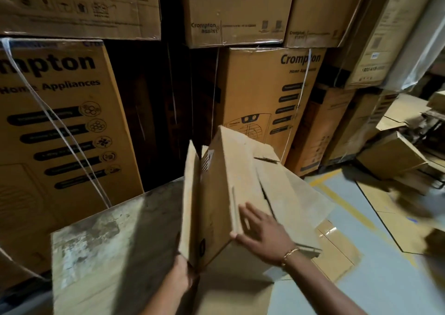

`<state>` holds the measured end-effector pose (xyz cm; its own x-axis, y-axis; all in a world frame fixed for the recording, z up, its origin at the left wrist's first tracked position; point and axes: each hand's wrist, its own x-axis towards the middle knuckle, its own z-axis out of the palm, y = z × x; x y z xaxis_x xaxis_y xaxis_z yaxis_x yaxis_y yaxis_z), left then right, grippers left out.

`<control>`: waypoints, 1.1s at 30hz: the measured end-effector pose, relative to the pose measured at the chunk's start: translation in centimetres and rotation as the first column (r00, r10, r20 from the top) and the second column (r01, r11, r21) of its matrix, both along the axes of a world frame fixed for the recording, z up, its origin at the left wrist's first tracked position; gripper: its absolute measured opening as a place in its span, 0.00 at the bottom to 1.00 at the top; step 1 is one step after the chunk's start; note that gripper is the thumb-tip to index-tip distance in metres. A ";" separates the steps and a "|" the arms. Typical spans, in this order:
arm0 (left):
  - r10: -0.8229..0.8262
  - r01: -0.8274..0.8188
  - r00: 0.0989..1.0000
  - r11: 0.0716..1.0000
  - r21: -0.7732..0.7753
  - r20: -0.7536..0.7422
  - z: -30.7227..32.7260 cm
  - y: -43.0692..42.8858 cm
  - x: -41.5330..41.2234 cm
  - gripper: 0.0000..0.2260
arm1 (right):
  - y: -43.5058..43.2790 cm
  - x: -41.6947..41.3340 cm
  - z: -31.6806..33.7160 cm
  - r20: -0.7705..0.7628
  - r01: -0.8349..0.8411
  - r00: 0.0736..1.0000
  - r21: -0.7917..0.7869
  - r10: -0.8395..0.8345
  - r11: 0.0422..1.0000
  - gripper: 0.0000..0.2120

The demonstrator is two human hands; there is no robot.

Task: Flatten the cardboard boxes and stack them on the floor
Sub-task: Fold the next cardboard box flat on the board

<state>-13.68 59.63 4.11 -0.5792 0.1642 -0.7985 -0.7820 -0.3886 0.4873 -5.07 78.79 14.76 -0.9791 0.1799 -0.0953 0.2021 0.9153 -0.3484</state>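
Note:
A plain brown cardboard box (231,182) stands tilted in the middle of the head view, partly collapsed, with a narrow gap between its two panels. My left hand (179,278) grips its lower near corner from below. My right hand (260,232), a bracelet at the wrist, lies flat with fingers spread on the box's right face and near edge. A flattened piece of cardboard (337,249) lies on the grey floor just right of the box.
A large worn box top (108,247) fills the lower left. Tall stacked printed appliance boxes (60,122) wall off the back. More loose boxes (395,155) and flat cardboard (390,208) sit on the floor at right, beside a yellow floor line (346,204).

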 end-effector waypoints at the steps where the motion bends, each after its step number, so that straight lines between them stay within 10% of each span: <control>1: 0.025 -0.025 1.000 0.999 0.024 -0.019 -0.5 -1.2 0.0 0.27 | -1.3 -0.2 -0.9 0.051 -0.045 0.998 0.025 0.044 0.999 0.40; 9: 0.022 -0.024 1.000 0.986 -0.164 -0.012 -9.5 -9.1 -4.5 0.57 | -5.9 -1.9 -4.1 0.113 -0.174 0.979 0.041 0.168 0.984 0.35; 14: -0.278 0.111 0.932 0.831 -0.545 -0.234 -1.1 -8.9 -3.6 0.33 | -1.8 -2.5 -3.5 0.005 0.044 0.999 0.086 -0.044 0.995 0.34; 17: -0.519 0.040 0.749 0.656 -0.754 -0.412 2.0 -6.5 -4.0 0.26 | 1.2 -3.2 -4.2 0.181 0.192 0.960 0.128 -0.214 0.973 0.45; 19: -0.785 0.000 0.460 0.468 -0.884 -0.415 3.9 -4.3 -4.1 0.28 | 1.7 -3.8 -4.8 0.251 0.250 0.927 0.140 -0.278 0.958 0.52; 24: -0.979 0.046 -0.189 -0.086 -0.995 0.076 6.1 2.4 -3.7 0.47 | 1.4 -6.3 -6.3 0.316 0.364 0.867 0.129 -0.386 0.923 0.57; 27: -0.930 0.069 -0.233 -0.308 -0.949 0.285 6.1 4.9 -4.6 0.54 | 1.4 -7.0 -5.7 0.326 0.388 0.856 0.104 -0.400 0.916 0.51; 33: -0.879 -0.081 -0.224 -0.415 -0.906 0.422 7.7 7.8 -4.8 0.54 | 2.9 -6.7 -4.1 0.259 0.401 0.889 -0.039 -0.378 0.915 0.55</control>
